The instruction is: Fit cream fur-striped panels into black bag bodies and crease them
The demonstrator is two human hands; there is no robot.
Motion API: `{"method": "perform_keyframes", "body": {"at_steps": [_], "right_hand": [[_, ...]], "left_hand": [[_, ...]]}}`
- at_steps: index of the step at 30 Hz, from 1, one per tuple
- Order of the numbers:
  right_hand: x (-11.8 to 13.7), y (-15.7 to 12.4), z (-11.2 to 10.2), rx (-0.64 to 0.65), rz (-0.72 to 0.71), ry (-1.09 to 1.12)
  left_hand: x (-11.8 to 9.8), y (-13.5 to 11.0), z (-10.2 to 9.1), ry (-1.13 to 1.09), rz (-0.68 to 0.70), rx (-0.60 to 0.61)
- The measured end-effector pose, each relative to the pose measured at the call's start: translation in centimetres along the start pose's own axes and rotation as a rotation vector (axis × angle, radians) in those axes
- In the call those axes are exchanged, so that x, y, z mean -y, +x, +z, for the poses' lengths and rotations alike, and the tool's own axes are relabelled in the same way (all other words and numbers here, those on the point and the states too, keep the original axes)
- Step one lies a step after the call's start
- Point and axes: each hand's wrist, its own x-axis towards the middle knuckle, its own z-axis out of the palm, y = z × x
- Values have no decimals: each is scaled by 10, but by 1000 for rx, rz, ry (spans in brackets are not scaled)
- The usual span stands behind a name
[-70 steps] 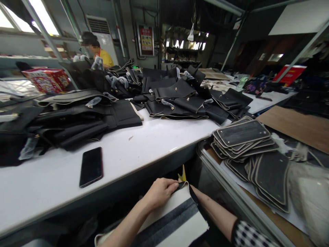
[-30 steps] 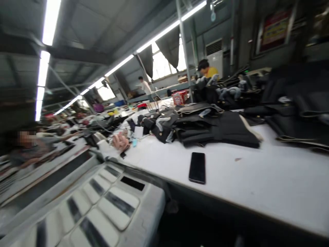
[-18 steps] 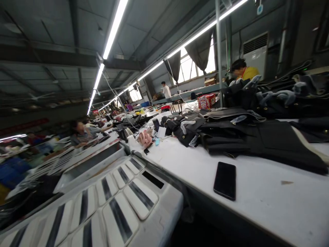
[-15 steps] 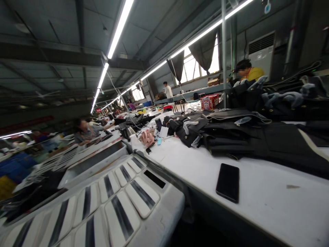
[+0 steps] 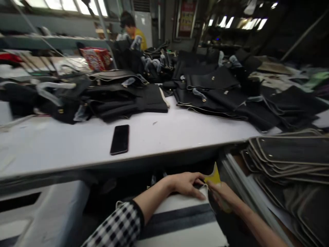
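My right hand (image 5: 222, 199) is showing blurred at the lower right, its fingers curling beside the far corner of a white panel with a dark stripe (image 5: 180, 223). I cannot tell whether they are closing on that corner or on the small yellow scrap (image 5: 214, 176) sticking up just above them. My right forearm is running out of the picture at the bottom edge. My left hand (image 5: 186, 185) is lying on the panel's far edge, fingers stretched out flat and slightly apart, gripping nothing that shows. My checked sleeve (image 5: 118, 226) is covering part of the panel, which is lying low in front of me, below the table's edge, cut off at the bottom. The space under the table is too dark to read. A long white table (image 5: 180, 132) is stretching across in front, with a black phone (image 5: 120, 139) lying face down on it, well apart from my hands. Behind the phone, heaps of black leather pieces (image 5: 123, 99) are crowding the tabletop. To the right, flat dark rounded pieces (image 5: 290, 151) are fanning out in a stack. Farther back, a red box (image 5: 95, 58) is standing near a person in yellow (image 5: 138, 34), under bright windows.
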Motion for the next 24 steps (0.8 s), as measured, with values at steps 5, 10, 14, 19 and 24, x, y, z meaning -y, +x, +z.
{"method": "perform_keyframes", "body": {"at_steps": [5,10,14,19,24], "right_hand": [[-13,-52,-47,437,-40,-49],[24,-41,-35,35,-434,-512],[45,-36,-30,-313,-578,-719],[69,-37,-33,-337,-791,-999],[85,-31,-31,-326,-861,-1142]], "left_hand": [[-3,-8,2,-199,-122,-28],[-8,-4,9,-342,-139,-16],[-6,0,9,-415,-158,-40],[-3,2,8,-385,-191,-121],[-7,2,7,-343,-134,-116]]}}
